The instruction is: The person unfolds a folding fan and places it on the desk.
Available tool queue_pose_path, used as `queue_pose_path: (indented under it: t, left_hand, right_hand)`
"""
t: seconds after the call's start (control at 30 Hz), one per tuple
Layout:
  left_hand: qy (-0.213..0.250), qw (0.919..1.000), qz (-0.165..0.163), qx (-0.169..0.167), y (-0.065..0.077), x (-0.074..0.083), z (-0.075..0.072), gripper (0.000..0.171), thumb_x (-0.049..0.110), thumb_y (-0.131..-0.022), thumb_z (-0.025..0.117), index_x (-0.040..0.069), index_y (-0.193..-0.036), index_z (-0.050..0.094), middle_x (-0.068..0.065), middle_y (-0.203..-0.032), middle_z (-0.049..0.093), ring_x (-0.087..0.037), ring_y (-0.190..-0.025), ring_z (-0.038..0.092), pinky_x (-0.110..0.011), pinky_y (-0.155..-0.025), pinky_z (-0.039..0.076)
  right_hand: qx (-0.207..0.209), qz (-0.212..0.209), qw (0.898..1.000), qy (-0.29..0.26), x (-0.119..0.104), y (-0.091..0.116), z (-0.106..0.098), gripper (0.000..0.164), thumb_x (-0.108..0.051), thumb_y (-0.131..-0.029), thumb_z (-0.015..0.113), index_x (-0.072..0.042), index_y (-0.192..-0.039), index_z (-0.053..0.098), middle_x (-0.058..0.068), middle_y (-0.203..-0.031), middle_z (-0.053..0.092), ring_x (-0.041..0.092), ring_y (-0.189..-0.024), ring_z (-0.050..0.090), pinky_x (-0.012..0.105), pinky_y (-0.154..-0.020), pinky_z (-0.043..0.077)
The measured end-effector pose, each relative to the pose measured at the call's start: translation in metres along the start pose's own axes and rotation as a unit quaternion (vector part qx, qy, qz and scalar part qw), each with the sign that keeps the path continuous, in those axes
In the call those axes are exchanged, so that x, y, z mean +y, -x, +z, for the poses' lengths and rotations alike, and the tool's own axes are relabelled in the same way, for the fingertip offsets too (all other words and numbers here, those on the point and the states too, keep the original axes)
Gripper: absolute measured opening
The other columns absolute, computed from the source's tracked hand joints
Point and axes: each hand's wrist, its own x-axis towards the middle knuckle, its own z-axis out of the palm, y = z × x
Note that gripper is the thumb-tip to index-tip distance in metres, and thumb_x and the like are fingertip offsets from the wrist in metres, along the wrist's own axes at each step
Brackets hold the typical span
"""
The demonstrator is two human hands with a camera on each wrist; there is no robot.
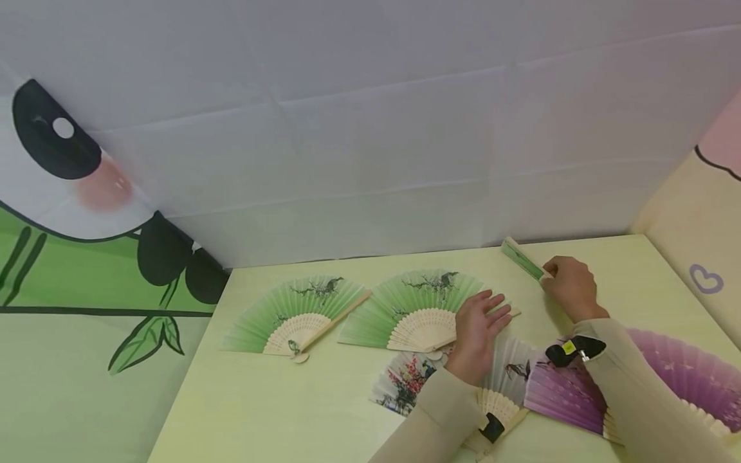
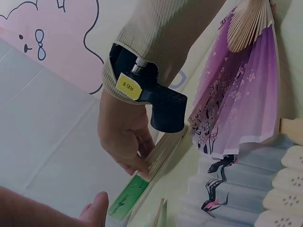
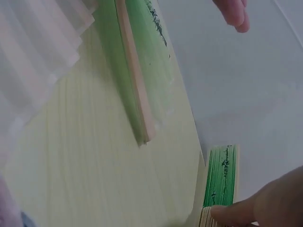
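Observation:
My right hand (image 1: pixel 570 287) grips a folded green hand fan (image 1: pixel 523 260) near the back right of the table. Its thumb presses the fan's pale ribs in the right wrist view, and the green pleats (image 3: pixel 222 175) stick out beyond it. My left hand (image 1: pixel 477 331) hovers with fingers spread and nothing in them, over the right end of an open green fan (image 1: pixel 399 302). Another open green fan (image 1: pixel 289 308) lies to the left. Nearer me, a flowered white fan (image 1: pixel 405 382) and a greyish fan (image 1: pixel 509 360) are partly hidden by the left arm.
Two purple fans lie spread at the right, one (image 1: pixel 570 395) beside the greyish fan and one (image 1: pixel 689 366) partly behind the right sleeve. A white cloth wall (image 1: pixel 359 225) borders the table's (image 1: pixel 197 399) back edge. Printed panels stand on both sides.

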Motion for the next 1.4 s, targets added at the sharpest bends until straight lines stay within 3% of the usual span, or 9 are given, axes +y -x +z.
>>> queue_pose_path:
  t: [0.23, 0.43, 0.6, 0.73, 0.83, 1.03, 1.23, 1.4]
  left_hand:
    - [-0.008, 0.9997, 0.021, 0.011, -0.004, 0.000, 0.004, 0.033, 0.004, -0.103, 0.060, -0.007, -0.134, 0.061, -0.024, -0.127, 0.070, -0.043, -0.119, 0.069, -0.044, -0.098, 0.061]
    - [-0.029, 0.9985, 0.034, 0.031, -0.009, 0.001, 0.006, 0.030, 0.007, -0.102, 0.064, -0.004, -0.129, 0.066, -0.021, -0.124, 0.073, -0.039, -0.114, 0.071, -0.040, -0.092, 0.063]
    - [-0.062, 0.9965, 0.039, 0.041, -0.007, 0.006, 0.006, 0.033, 0.010, -0.103, 0.064, -0.002, -0.133, 0.066, -0.014, -0.119, 0.073, -0.032, -0.106, 0.072, -0.040, -0.090, 0.063]
    - [-0.097, 0.9941, 0.039, 0.030, -0.003, 0.007, -0.001, 0.037, 0.016, -0.107, 0.061, -0.001, -0.140, 0.064, -0.009, -0.120, 0.070, -0.021, -0.101, 0.067, -0.040, -0.090, 0.062]
    - [-0.111, 0.9926, 0.048, 0.018, 0.000, 0.006, -0.008, 0.040, 0.019, -0.109, 0.059, -0.002, -0.143, 0.061, -0.009, -0.120, 0.069, -0.017, -0.097, 0.065, -0.039, -0.088, 0.061]
    - [-0.095, 0.9935, 0.062, 0.003, 0.007, 0.001, -0.021, 0.038, 0.016, -0.108, 0.062, -0.004, -0.141, 0.061, -0.010, -0.116, 0.069, -0.012, -0.090, 0.064, -0.027, -0.077, 0.056]
    - [-0.095, 0.9936, 0.060, -0.008, 0.012, -0.003, -0.027, 0.033, 0.015, -0.107, 0.063, -0.004, -0.134, 0.064, -0.010, -0.110, 0.070, -0.011, -0.088, 0.065, -0.024, -0.074, 0.055]
    - [-0.084, 0.9953, 0.048, -0.005, 0.017, -0.005, -0.029, 0.026, 0.012, -0.106, 0.064, -0.004, -0.126, 0.067, -0.009, -0.106, 0.068, -0.012, -0.086, 0.067, -0.027, -0.074, 0.059]
  right_hand:
    - [0.020, 0.007, 0.999, -0.031, -0.026, 0.001, 0.000, 0.026, -0.004, -0.095, 0.072, 0.012, -0.114, 0.070, 0.029, -0.101, 0.071, 0.043, -0.087, 0.068, 0.039, -0.061, 0.049]
    - [0.017, -0.010, 0.998, -0.060, -0.055, 0.014, -0.001, 0.027, -0.007, -0.094, 0.076, 0.010, -0.114, 0.072, 0.026, -0.102, 0.073, 0.042, -0.091, 0.072, 0.030, -0.061, 0.049]
    - [-0.011, -0.037, 0.994, -0.101, -0.079, 0.033, -0.005, 0.028, -0.008, -0.093, 0.079, 0.010, -0.113, 0.072, 0.028, -0.103, 0.073, 0.045, -0.093, 0.074, 0.034, -0.062, 0.058]
    - [-0.051, -0.048, 0.990, -0.122, -0.092, 0.052, -0.005, 0.031, -0.011, -0.095, 0.080, 0.009, -0.116, 0.072, 0.027, -0.105, 0.073, 0.043, -0.094, 0.074, 0.040, -0.067, 0.061]
    - [-0.073, -0.052, 0.987, -0.131, -0.097, 0.063, -0.005, 0.033, -0.013, -0.095, 0.080, 0.010, -0.116, 0.071, 0.027, -0.105, 0.073, 0.041, -0.092, 0.073, 0.040, -0.066, 0.061]
    - [-0.098, -0.047, 0.983, -0.151, -0.100, 0.077, -0.004, 0.033, -0.010, -0.096, 0.079, 0.011, -0.119, 0.069, 0.025, -0.105, 0.074, 0.036, -0.090, 0.074, 0.034, -0.064, 0.059]
    - [-0.134, -0.010, 0.966, -0.219, -0.095, 0.088, -0.004, 0.039, -0.008, -0.102, 0.070, 0.016, -0.132, 0.063, 0.029, -0.116, 0.073, 0.023, -0.088, 0.075, 0.034, -0.071, 0.065]
    - [-0.142, 0.028, 0.953, -0.265, -0.088, 0.093, -0.003, 0.040, -0.011, -0.103, 0.070, 0.015, -0.134, 0.063, 0.023, -0.113, 0.073, 0.007, -0.086, 0.071, 0.031, -0.072, 0.065]
